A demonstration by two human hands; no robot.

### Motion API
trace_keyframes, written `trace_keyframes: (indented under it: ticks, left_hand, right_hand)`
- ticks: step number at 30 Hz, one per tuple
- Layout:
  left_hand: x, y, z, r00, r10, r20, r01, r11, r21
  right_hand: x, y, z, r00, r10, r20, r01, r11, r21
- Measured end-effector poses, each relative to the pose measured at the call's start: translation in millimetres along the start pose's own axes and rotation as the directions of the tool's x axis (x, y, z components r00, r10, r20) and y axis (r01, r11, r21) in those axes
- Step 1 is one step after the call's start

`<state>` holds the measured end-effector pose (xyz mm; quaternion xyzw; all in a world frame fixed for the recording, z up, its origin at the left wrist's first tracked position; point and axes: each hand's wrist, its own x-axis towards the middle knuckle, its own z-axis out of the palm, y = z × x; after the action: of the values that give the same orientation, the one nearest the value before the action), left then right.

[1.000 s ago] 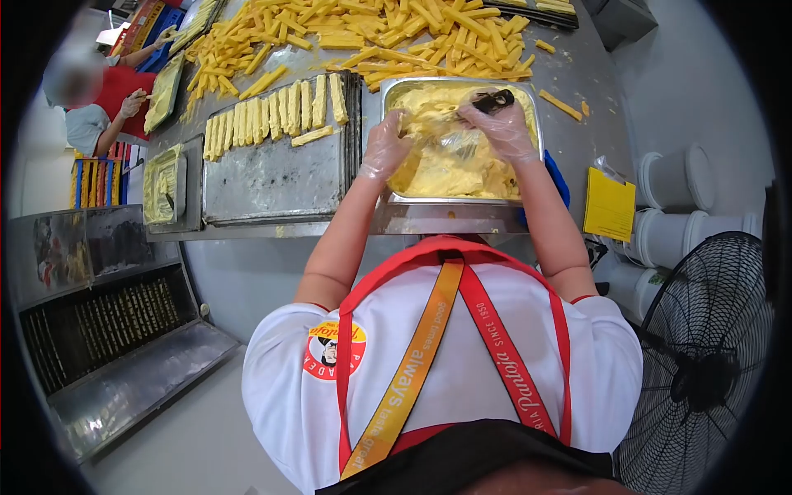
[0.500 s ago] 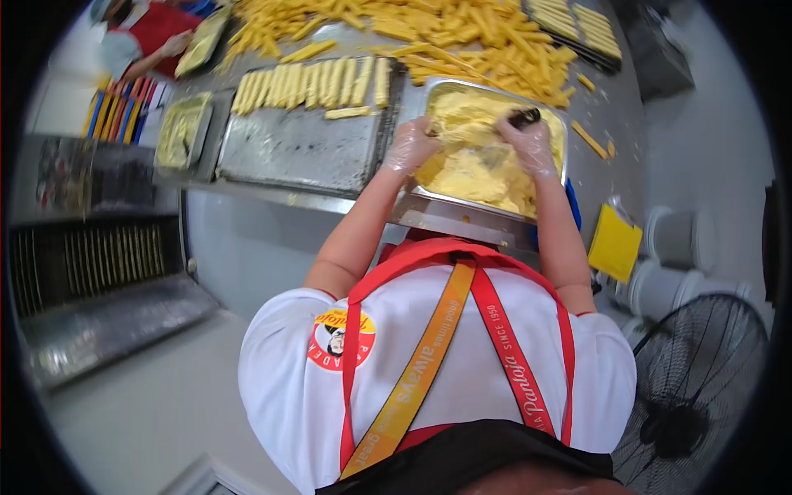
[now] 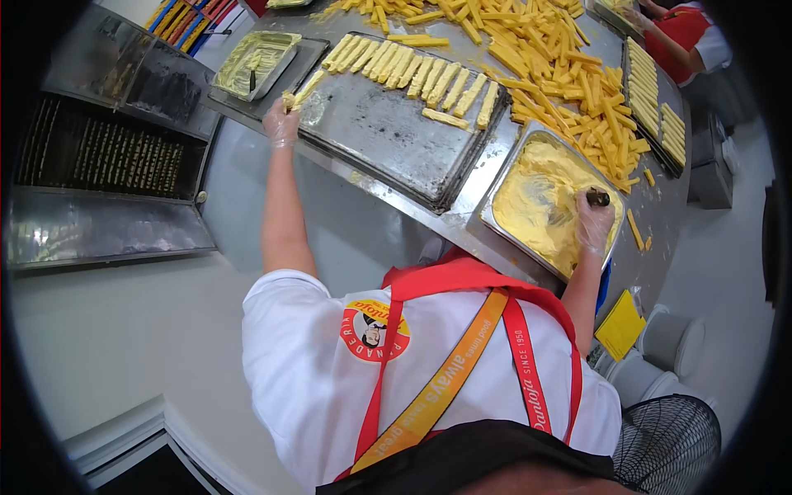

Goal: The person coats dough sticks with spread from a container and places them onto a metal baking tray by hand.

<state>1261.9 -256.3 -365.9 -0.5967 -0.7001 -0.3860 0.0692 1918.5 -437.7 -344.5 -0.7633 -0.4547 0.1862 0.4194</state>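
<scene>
Gloved in clear plastic, my left hand (image 3: 281, 124) pinches the near end of a cream-coated stick (image 3: 308, 89) at the left edge of the dark metal tray (image 3: 371, 132). A row of coated sticks (image 3: 412, 71) lies along that tray's far side, with one stick (image 3: 445, 118) lying crosswise below them. My right hand (image 3: 594, 223), also gloved, is closed round the dark handle of a spreading tool (image 3: 597, 197) over the steel pan of yellow cream (image 3: 536, 186). The tool's blade is hard to make out.
Plain yellow sticks (image 3: 569, 91) are heaped behind the pan. A smaller cream-smeared tray (image 3: 256, 62) sits at left, another tray of coated sticks (image 3: 652, 91) at right. A co-worker (image 3: 681, 37) stands at the far right. A fan (image 3: 668, 433) and white buckets (image 3: 672, 338) are lower right.
My left hand has left the cream pan and moved left to the tray's edge, with a coated stick in its fingers. My right hand stays at the pan with the tool. The view has turned left.
</scene>
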Motion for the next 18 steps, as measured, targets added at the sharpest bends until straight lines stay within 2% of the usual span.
trace_keyframes:
  ticks: [1,4,7,10,11,13,14,16,17,18]
  left_hand:
    - [2,-15,4,1.0,0.002,-0.016,-0.002,1.0,0.008]
    - [9,-33,11,0.993,-0.065,0.094,0.047,0.982,0.184]
    - [17,-83,44,0.985,-0.026,0.17,-0.031,0.945,0.325]
    - [26,-112,59,0.97,-0.022,0.243,-0.083,0.907,0.412]
    - [24,-127,64,0.989,0.102,0.104,-0.13,0.941,0.312]
    - [27,-65,32,0.995,0.098,-0.023,-0.082,0.921,0.382]
    - [37,-22,17,0.991,0.098,-0.086,-0.054,0.909,0.412]
    - [63,36,19,0.936,0.336,-0.101,-0.282,0.892,0.352]
    - [70,53,26,0.888,0.445,-0.114,-0.39,0.862,0.323]
    - [86,62,47,0.866,0.498,-0.036,-0.477,0.847,0.234]
  right_hand:
    - [-1,-4,-2,1.0,0.0,-0.006,0.0,0.999,-0.042]
    - [1,-1,5,1.0,0.019,-0.008,-0.019,1.0,0.005]
    - [1,1,5,1.0,0.01,0.013,-0.01,1.0,0.013]
    - [-14,-29,0,0.989,-0.151,-0.003,0.147,0.966,-0.215]
    - [-22,-37,2,0.974,-0.223,0.03,0.224,0.952,-0.208]
    - [-32,-49,5,0.927,-0.365,0.089,0.375,0.907,-0.189]
    - [-33,-49,5,0.95,-0.262,0.171,0.273,0.961,-0.041]
    - [-35,-46,7,0.925,-0.094,0.369,0.008,0.974,0.226]
    - [-29,-34,10,0.928,0.045,0.371,-0.193,0.908,0.373]
    - [-18,-22,7,0.955,0.093,0.282,-0.198,0.907,0.371]
